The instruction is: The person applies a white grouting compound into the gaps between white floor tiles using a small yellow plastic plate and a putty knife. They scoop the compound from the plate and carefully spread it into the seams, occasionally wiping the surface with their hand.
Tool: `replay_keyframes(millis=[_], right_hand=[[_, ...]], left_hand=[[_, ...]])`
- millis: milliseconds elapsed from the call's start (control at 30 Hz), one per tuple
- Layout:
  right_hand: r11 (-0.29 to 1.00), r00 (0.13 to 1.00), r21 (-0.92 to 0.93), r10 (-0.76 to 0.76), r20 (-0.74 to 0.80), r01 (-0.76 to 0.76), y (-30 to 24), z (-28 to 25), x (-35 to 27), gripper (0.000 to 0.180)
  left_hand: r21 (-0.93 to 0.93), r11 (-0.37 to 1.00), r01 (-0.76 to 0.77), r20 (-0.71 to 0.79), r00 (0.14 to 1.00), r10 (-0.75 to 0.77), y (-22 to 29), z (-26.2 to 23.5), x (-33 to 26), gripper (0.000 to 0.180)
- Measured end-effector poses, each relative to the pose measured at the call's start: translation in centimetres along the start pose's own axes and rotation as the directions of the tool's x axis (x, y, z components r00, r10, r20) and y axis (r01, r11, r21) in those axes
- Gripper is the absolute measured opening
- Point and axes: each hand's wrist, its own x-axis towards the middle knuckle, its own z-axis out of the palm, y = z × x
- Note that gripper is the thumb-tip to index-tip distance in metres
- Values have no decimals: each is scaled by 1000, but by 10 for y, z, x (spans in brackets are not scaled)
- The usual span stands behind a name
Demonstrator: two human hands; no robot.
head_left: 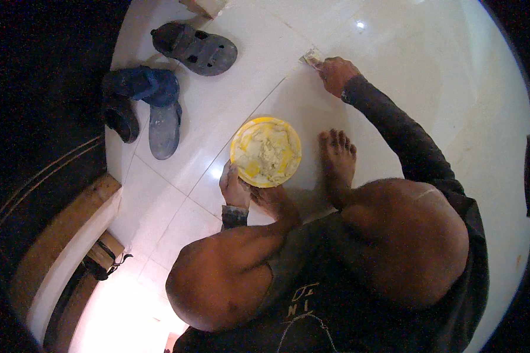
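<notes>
- The person squats barefoot on a white tiled floor point(229, 88), knees wide apart, looking straight down.
- The left hand point(234, 187) is curled around the near-left rim of a yellow plate point(265, 151), fingers closed on its edge, holding it just above or on the floor between the knees; I cannot tell whether it rests on the tiles.
- The plate is heaped with pale, creamy paste point(268, 154) that covers most of its middle.
- The right hand point(337, 73) is stretched well out ahead, its dark sleeve point(394, 126) running down the arm, and its fingers are closed on a small flat scraper point(311, 57).
- The scraper's blade touches the floor right on a grout line point(277, 88) between tiles.
- One bare foot point(337, 159) stands just beside the plate on its right; another is partly hidden under the left hand.
- Off to the left lie sandals: a grey one point(195, 49) at the top, and a blue pair point(150, 109) lower down, well apart from the plate.
- A wooden sill point(59, 235) curves along the left edge of the floor.
</notes>
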Motion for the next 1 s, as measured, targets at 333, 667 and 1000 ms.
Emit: replay_keyframes(millis=[333,667,1000], right_hand=[[1000,1000,-15,8,-2,-8,21,0,-4,23],[994,998,109,35,-54,-29,-22,-18,0,25],[974,974,35,-226,14,225,-39,1,27,22]], left_hand=[[165,986,-29,1,1000,29,4,2,0,40],[101,991,-91,5,996,91,0,3,-1,42],[75,994,-76,-222,971,91,-5,15,-12,40]])
